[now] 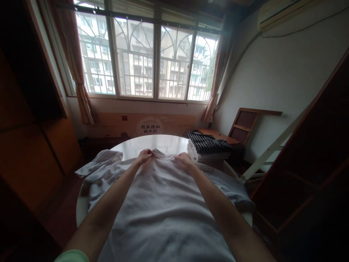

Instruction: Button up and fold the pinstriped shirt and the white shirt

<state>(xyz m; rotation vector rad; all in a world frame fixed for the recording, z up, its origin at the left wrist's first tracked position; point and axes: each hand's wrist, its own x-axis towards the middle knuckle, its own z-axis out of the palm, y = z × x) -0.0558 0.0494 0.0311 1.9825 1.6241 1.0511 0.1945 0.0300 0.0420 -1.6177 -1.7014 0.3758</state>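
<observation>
A white long-sleeved shirt [163, 196] lies spread over a round white table [152, 141], its collar end at the far side. One sleeve is bunched at the table's left; the other stretches out to the right and hangs by the edge. My left hand [145, 156] pinches the cloth at the left of the collar, fingers closed. At the collar's right, my right hand [184, 159] grips the fabric, its fingertips partly hidden by the hand itself. Both arms reach forward over the shirt.
Folded clothes, with a black striped garment [208, 143] on top, are stacked at the table's right rear. Beyond stands a brown wooden table [218, 136]. A pale ladder-like frame [275, 147] leans on the right. Orange cabinets [58, 145] line the left, and barred windows face me.
</observation>
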